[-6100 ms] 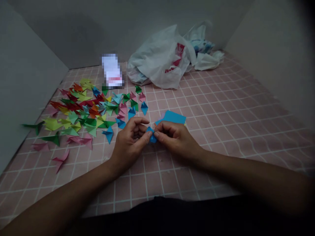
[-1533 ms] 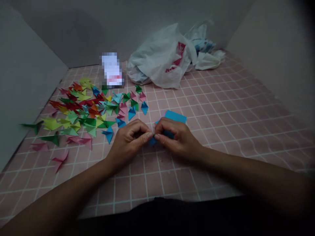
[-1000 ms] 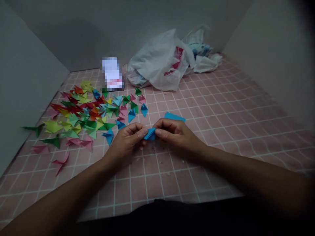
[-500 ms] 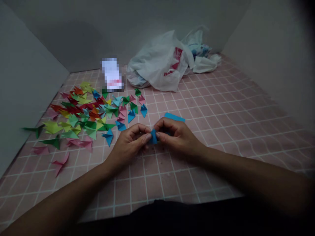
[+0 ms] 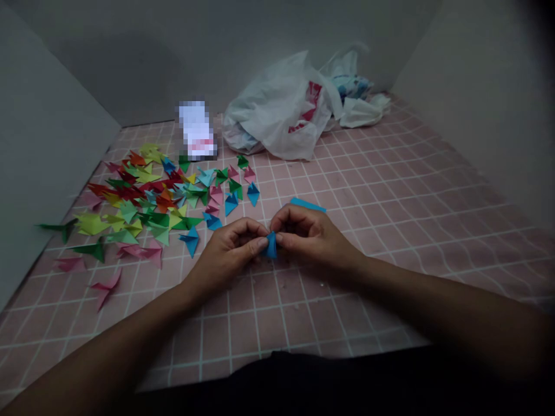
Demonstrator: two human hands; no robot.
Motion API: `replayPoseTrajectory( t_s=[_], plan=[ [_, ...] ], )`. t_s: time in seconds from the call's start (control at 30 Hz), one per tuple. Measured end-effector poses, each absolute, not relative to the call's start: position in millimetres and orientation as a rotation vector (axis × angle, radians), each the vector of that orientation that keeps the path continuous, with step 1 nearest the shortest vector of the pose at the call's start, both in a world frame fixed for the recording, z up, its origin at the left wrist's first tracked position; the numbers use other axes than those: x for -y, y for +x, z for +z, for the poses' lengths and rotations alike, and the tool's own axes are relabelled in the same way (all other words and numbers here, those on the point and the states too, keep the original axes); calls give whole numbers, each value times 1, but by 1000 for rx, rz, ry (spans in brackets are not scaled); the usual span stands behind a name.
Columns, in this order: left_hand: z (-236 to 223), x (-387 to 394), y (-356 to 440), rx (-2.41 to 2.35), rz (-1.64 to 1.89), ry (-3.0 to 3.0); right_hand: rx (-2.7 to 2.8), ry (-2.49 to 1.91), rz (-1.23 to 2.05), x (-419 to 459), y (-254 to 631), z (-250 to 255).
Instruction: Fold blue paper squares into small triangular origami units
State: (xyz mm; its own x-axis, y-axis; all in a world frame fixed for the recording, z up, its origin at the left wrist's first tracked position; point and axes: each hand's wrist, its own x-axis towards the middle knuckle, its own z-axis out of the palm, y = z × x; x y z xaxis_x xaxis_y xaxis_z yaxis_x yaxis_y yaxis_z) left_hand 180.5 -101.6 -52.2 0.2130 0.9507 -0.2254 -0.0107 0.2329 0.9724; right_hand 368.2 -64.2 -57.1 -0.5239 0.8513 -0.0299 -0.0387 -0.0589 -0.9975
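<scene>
A small piece of folded blue paper (image 5: 271, 247) is pinched between my two hands, over the middle of the table. My left hand (image 5: 237, 245) grips its left side between thumb and fingertips. On the other side, my right hand (image 5: 307, 234) pinches it the same way with thumb and curled forefinger. The fingers cover the upper part of the fold. Just behind my right hand lies flat blue paper (image 5: 309, 204), partly hidden by the knuckles. Closest to my left hand among the finished shapes is a blue origami crane (image 5: 189, 241).
Many colourful origami cranes (image 5: 160, 221) are spread over the left of the pink checked tablecloth (image 5: 390, 231). Behind them a lit phone (image 5: 197, 130), its screen blurred, stands propped up. White plastic bags (image 5: 277, 110) lie at the back. Walls border the left, back and right.
Both hands stay nearly in place. The folded blue paper has tilted slightly between the fingers, and a little more of its lower part shows.
</scene>
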Motion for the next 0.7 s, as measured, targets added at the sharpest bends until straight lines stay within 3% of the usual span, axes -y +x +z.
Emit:
replayPoseTrajectory(
  t_s=[0.7],
  plan=[
    [-57,99,172,-1114,816,1027,1526,-845,1809,60,370,-53]
  ],
)
